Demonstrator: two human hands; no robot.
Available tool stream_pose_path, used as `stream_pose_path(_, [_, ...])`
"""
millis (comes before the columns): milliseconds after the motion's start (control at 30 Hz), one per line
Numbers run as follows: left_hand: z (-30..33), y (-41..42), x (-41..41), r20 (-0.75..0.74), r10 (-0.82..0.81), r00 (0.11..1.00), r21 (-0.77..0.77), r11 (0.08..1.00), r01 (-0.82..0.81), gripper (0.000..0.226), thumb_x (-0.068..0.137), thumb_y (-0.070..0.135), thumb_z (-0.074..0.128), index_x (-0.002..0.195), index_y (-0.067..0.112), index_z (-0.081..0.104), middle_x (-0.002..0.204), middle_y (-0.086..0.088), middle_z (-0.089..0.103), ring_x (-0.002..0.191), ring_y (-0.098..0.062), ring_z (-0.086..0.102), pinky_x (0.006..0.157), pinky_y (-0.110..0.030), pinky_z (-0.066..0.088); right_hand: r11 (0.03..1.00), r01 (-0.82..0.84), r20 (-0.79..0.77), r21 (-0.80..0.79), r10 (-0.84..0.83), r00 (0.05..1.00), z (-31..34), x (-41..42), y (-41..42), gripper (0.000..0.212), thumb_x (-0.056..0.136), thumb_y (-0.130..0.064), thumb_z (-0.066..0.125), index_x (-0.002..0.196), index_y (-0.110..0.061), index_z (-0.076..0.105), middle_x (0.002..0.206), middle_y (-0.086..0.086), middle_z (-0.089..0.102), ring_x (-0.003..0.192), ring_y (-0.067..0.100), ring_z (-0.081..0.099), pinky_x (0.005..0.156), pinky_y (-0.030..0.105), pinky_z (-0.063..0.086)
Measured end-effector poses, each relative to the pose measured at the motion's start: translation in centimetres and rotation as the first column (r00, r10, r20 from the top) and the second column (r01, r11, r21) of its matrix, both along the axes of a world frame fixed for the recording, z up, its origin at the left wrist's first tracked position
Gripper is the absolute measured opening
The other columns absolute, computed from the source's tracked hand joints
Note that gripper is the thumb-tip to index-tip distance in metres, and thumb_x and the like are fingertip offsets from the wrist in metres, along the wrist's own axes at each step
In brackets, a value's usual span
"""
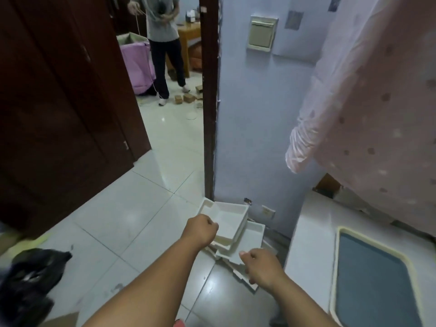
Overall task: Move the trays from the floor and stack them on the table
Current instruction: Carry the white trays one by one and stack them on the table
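White trays: a heap of white, shallow, rectangular moulded trays [232,223] with raised rims and rounded corners lies on the floor, at the foot of the blue wall beside the door frame. The pieces sit skewed over one another, not squared up; the top one shows inner compartments.
Floor: glossy pale square tiles [132,215] with thin dark grout lines, reflecting light.
Left hand: left hand [200,230] curled into a loose fist, knuckles up, in front of the near left edge of the top tray; whether it touches the rim cannot be told.
Right hand: right hand [262,267] also curled, fingers folded in, over the near right corner of the heap; contact with a tray cannot be told.
Table: white, smooth, flat-topped table [311,244] at the right, its left edge just beside the heap.
Tray on table: rectangular tray with a cream plastic rim and a blue-grey, matt inner surface [372,279], rounded corners, lying flat toward the table's near right part.
Cloth: pink, thin fabric with small dots [368,102], gathered into folds at its lower edge, hanging above the table's far side.
Wall: pale blue painted wall [254,114] carrying a cream rectangular box [261,34].
Door: dark brown wooden door [59,102], panelled, at the left.
Bag: black crumpled plastic bag [33,274] on the tiles at the lower left.
Person: a standing person in a grey top and dark trousers [164,43] beyond the doorway.
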State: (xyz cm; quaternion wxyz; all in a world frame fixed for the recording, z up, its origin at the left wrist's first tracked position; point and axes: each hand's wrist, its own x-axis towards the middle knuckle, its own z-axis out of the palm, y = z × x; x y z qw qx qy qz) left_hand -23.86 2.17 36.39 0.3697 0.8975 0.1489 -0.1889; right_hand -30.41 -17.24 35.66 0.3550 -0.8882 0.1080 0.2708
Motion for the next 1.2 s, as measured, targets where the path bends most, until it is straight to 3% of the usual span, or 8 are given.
stream_pose_path(100, [-0.6, 3.6, 3.0, 0.002, -0.003, 1.0, -0.004, 1.0, 0.003, 0.024, 0.082, 0.027, 0.053, 0.063, 0.015, 0.058, 0.069, -0.008, 0.065, 0.064, -0.024, 0.055, 0.06, -0.028, 0.044, 0.999, 0.032, 0.027, -0.014, -0.032, 0.999, 0.3, 2.6, 2.7, 0.04, 0.099, -0.051, 0.044, 0.073, -0.024, 0.059, 0.088, 0.003, 0.072, 0.078, 0.022, 0.068, 0.07, 0.032, 0.05])
stream_pose_path(233, [-2.1, 6.4, 5.0, -0.049, -0.004, 0.999, -0.025, 1.0, 0.003, 0.024, 0.083, 0.028, 0.054, 0.062, 0.016, 0.058, 0.068, -0.006, 0.064, 0.064, -0.023, 0.056, 0.062, -0.028, 0.045, 0.993, 0.12, 0.001, 0.004, -0.12, 0.993, -0.3, 4.5, 4.5, 0.042, 0.097, -0.051, 0.047, 0.071, -0.02, 0.057, 0.085, 0.006, 0.071, 0.079, 0.024, 0.071, 0.068, 0.031, 0.048])
stream_pose_path(533, [-6.4, 7.0, 9.1, -0.188, -0.014, 0.982, -0.086, 0.996, -0.002, 0.029, 0.085, 0.026, 0.055, 0.082, 0.0, 0.069, 0.084, -0.014, 0.074, 0.085, -0.032, 0.071, 0.077, -0.04, 0.058, 0.984, 0.178, -0.144, -0.031, -0.181, 0.973, -4.4, 8.5, 4.8, 0.048, 0.096, -0.049, 0.049, 0.094, -0.005, 0.068, 0.089, 0.012, 0.072, 0.081, 0.027, 0.07, 0.078, 0.037, 0.054])
stream_pose_path(667, [-8.1, 7.3, 11.5, -0.244, 0.023, 0.969, -0.081, 0.996, -0.044, 0.03, 0.087, 0.028, 0.055, 0.089, 0.002, 0.07, 0.091, -0.013, 0.073, 0.087, -0.029, 0.071, 0.08, -0.04, 0.058, 0.986, 0.153, -0.212, -0.069, -0.165, 0.963, -7.6, 12.4, 3.8, 0.038, 0.094, -0.041, 0.054, 0.082, -0.007, 0.066, 0.074, 0.004, 0.066, 0.066, 0.019, 0.06, 0.063, 0.029, 0.046])
stream_pose_path(867, [-11.8, 8.9, 15.2, -0.338, 0.105, 0.935, -0.008, 0.993, -0.114, 0.025, 0.088, 0.026, 0.057, 0.092, 0.006, 0.071, 0.09, -0.007, 0.073, 0.087, -0.025, 0.069, 0.077, -0.033, 0.054, 0.99, 0.062, -0.326, -0.126, -0.1, 0.94, -12.4, 20.0, 3.4, 0.028, 0.088, -0.031, 0.055, 0.065, -0.015, 0.054, 0.07, 0.004, 0.062, 0.069, 0.024, 0.059, 0.054, 0.027, 0.036])
stream_pose_path(1000, [-15.6, 8.3, 16.4, -0.42, 0.126, 0.899, -0.056, 0.985, -0.164, 0.02, 0.088, 0.027, 0.059, 0.089, 0.011, 0.072, 0.092, -0.004, 0.074, 0.088, -0.024, 0.07, 0.081, -0.035, 0.056, 0.985, -0.025, -0.382, -0.172, -0.043, 0.923, -16.2, 24.2, 2.5, 0.029, 0.088, -0.029, 0.053, 0.063, -0.014, 0.054, 0.073, 0.005, 0.062, 0.081, 0.028, 0.067, 0.066, 0.03, 0.047])
stream_pose_path(1100, [-19.0, 7.7, 16.8, -0.491, 0.113, 0.864, -0.077, 0.982, -0.172, 0.022, 0.089, 0.028, 0.059, 0.093, 0.012, 0.074, 0.096, -0.005, 0.073, 0.092, -0.025, 0.069, 0.088, -0.037, 0.056, 0.986, 0.031, -0.422, -0.165, -0.099, 0.901, -19.7, 25.9, 1.5, 0.029, 0.087, -0.029, 0.054, 0.082, -0.004, 0.068, 0.091, 0.015, 0.072, 0.09, 0.035, 0.07, 0.08, 0.042, 0.056])
stream_pose_path(1200, [-22.9, 7.4, 17.5, -0.542, 0.134, 0.83, -0.085, 0.973, -0.213, 0.022, 0.086, 0.028, 0.06, 0.086, 0.013, 0.075, 0.092, -0.007, 0.074, 0.09, -0.026, 0.07, 0.087, -0.039, 0.057, 0.981, 0.102, -0.466, -0.163, -0.168, 0.869, -23.9, 26.6, 0.7, 0.031, 0.086, -0.029, 0.056, 0.083, -0.001, 0.068, 0.09, 0.017, 0.073, 0.09, 0.038, 0.07, 0.075, 0.041, 0.054])
